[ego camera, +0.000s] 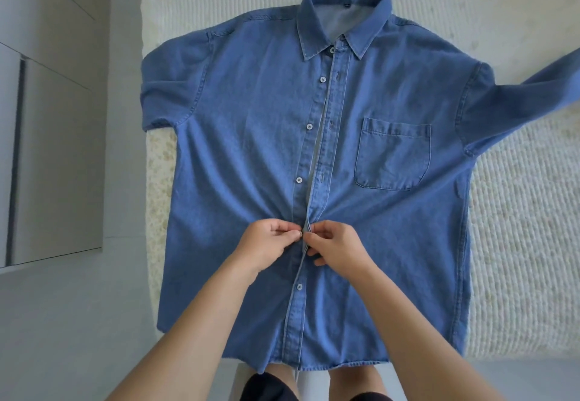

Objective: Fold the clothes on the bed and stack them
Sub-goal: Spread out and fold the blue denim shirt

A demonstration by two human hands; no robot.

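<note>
A blue denim shirt (251, 137) lies face up and spread out on the cream bed (518, 228), collar at the far end, chest pocket on the right. Its placket is mostly unbuttoned, with white buttons showing down the middle. My left hand (266, 243) pinches the left edge of the placket at about waist height. My right hand (335, 245) pinches the right edge directly opposite, fingertips almost touching the left hand's. The fabric puckers toward that spot. The right sleeve stretches out to the far right; the left sleeve hangs over the bed's left side.
The bed's left edge (147, 181) runs beside a grey floor (62, 322) and pale cabinet panels (53, 118). The shirt's hem hangs over the near bed edge by my legs (276, 385). Bare textured bedcover lies to the right and beyond the collar.
</note>
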